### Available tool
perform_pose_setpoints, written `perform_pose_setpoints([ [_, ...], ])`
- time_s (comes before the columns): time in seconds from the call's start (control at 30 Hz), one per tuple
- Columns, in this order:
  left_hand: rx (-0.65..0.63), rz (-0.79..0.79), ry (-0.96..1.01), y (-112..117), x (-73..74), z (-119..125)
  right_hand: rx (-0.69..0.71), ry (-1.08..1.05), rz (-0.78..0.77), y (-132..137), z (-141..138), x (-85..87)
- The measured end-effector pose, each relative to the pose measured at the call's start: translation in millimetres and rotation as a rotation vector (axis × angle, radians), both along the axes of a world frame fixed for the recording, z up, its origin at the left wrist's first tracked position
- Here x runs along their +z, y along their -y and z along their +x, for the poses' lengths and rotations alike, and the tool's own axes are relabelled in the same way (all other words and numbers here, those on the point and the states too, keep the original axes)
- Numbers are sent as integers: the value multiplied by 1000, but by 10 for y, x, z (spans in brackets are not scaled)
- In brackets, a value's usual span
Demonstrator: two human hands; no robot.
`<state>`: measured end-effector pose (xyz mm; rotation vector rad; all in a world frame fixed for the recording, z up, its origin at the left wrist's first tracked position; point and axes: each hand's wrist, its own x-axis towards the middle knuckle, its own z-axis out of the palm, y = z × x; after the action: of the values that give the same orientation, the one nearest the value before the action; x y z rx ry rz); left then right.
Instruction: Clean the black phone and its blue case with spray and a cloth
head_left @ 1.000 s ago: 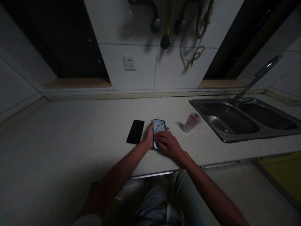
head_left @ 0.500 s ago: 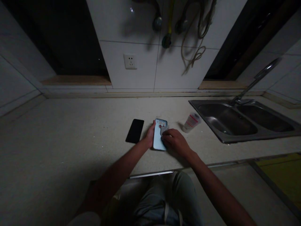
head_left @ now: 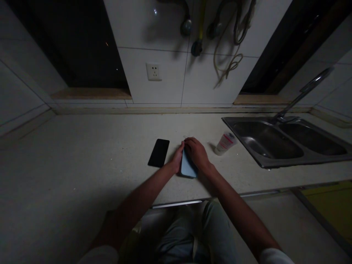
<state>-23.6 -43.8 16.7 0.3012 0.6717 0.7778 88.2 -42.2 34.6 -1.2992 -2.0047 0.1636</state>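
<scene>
My left hand [head_left: 176, 158] is wrapped around the left edge of a light blue phone [head_left: 188, 168], which lies back side up on the counter. My right hand [head_left: 197, 152] bends over the phone's upper end, fingers closed together near the left thumb. It covers the camera area; the whitish tissue seen in these fingers earlier is hidden now. Left of the hands a black phone [head_left: 158, 152] lies flat, dark side up. A clear plastic cup with red print [head_left: 225, 143] stands to the right.
A steel double sink [head_left: 265, 161] with a faucet [head_left: 305, 91] is set into the counter [head_left: 90, 146] at the right. On the tiled wall are a socket [head_left: 154, 72], pipe ends and a hanging looped cord [head_left: 233, 65]. The counter's front edge runs before my legs.
My right hand has moved up and left, from the phone's right side to its top. The cameras and the tissue, visible before, are now covered. My left hand keeps its hold.
</scene>
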Motion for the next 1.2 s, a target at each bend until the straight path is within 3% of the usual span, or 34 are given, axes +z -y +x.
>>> perform_pose_setpoints([
  [0.17, 83, 31, 74, -40, -53, -47, 46, -180, -7, 79, -173, -52],
  [0.3, 41, 33, 161, -84, -103, -79, 156, -233, -37, 266, -203, -101],
  [0.37, 41, 17, 174, -105, -125, -94, 216, -223, -71, 390, -196, -106],
  [0.53, 179, 61, 177, -120, -124, -124, 353, -85, -156, 683, -76, -38],
  [0.6, 152, 54, 177, -112, -91, -128, 377, 4, -165, 748, 24, -9],
  [0.8, 107, 31, 150, -91, 11, -117, 268, 232, -122, 718, 348, -19],
  [0.97, 87, 25, 108, -79, 50, -101, 205, 358, -92, 631, 350, -67],
  [1.07, 25, 24, 96, -74, 69, -83, 98, 342, -65, 515, 290, -74],
  [1.2, -85, 11, 11, -39, 68, -51, -82, 156, -33, 245, 269, -38],
])
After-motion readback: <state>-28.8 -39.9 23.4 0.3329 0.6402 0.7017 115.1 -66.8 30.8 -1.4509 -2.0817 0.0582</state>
